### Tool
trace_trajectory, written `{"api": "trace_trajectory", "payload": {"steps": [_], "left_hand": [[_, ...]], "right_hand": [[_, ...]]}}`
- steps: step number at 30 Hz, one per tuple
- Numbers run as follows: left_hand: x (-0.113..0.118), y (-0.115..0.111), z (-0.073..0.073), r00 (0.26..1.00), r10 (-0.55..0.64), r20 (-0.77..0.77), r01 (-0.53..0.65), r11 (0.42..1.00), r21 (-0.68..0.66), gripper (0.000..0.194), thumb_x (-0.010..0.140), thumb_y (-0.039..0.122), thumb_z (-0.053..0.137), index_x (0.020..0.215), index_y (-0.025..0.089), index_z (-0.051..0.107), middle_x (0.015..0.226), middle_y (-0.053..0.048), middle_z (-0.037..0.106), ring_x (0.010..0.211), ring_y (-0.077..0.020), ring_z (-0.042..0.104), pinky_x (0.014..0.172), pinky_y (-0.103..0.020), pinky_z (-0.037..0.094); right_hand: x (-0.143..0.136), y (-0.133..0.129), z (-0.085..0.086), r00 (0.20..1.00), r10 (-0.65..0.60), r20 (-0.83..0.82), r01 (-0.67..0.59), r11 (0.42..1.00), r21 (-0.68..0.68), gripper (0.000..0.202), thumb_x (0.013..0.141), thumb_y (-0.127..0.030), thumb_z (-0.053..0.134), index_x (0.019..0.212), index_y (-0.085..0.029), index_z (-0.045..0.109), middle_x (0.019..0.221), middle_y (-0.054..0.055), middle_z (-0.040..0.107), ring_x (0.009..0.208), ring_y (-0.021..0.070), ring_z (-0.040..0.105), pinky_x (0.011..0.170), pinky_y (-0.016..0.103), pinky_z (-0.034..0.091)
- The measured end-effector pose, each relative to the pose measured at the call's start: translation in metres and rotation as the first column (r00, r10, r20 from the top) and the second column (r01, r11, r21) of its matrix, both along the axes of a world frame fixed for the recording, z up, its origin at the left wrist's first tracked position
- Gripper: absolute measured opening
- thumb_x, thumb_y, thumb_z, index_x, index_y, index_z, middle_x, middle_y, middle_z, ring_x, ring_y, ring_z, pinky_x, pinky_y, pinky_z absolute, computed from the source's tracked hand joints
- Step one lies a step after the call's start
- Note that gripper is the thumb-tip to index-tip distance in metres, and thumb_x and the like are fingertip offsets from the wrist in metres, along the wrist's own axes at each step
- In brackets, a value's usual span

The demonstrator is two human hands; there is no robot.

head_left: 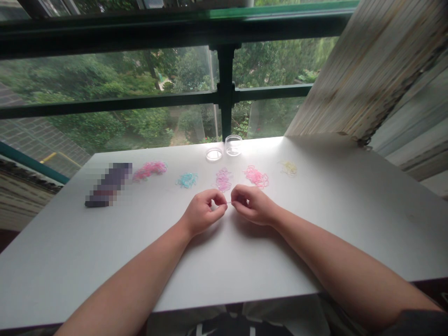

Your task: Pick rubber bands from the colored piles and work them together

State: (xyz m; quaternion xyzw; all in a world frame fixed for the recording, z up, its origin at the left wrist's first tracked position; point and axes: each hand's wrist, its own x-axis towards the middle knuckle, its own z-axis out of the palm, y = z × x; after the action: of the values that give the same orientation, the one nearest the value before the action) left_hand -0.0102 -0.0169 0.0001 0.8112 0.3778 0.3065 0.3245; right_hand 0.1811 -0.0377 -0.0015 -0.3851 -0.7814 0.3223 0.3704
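My left hand (206, 210) and my right hand (254, 205) face each other low over the table, thumb and forefinger pinched on each. Between the fingertips runs a thin, pale rubber band (229, 202), gripped from both sides; most of it is hidden by the fingers. Just beyond my hands lies a pile of purple rubber bands (223, 178). To its right are pink rubber bands (256, 176) and then yellow ones (290, 168). Blue rubber bands (188, 179) form a pile to the left, with a mixed pink heap (150, 171) farther left.
A clear round container (234, 145) stands at the table's back edge, and its likely lid (213, 154) lies beside it. A dark pixelated object (109, 185) rests at the left of the white table (196, 275). Behind are a green-framed window (226, 70) and a curtain (336, 70).
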Motion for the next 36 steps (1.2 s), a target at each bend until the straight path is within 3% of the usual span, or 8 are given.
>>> {"api": "trace_trajectory", "payload": {"steps": [36], "left_hand": [[0.0002, -0.0015, 0.0032, 1.0, -0.001, 0.025, 0.002, 0.999, -0.04, 0.012, 0.076, 0.029, 0.06, 0.079, 0.017, 0.06, 0.076, -0.001, 0.064, 0.064, -0.0107, 0.054, 0.055, -0.021, 0.04]], "right_hand": [[0.0027, 0.0023, -0.0025, 0.997, -0.043, 0.068, 0.043, 0.999, 0.001, 0.008, 0.075, -0.01, 0.05, 0.077, -0.018, 0.05, 0.06, -0.005, 0.047, 0.053, 0.0081, 0.041, 0.05, 0.02, 0.033]]}}
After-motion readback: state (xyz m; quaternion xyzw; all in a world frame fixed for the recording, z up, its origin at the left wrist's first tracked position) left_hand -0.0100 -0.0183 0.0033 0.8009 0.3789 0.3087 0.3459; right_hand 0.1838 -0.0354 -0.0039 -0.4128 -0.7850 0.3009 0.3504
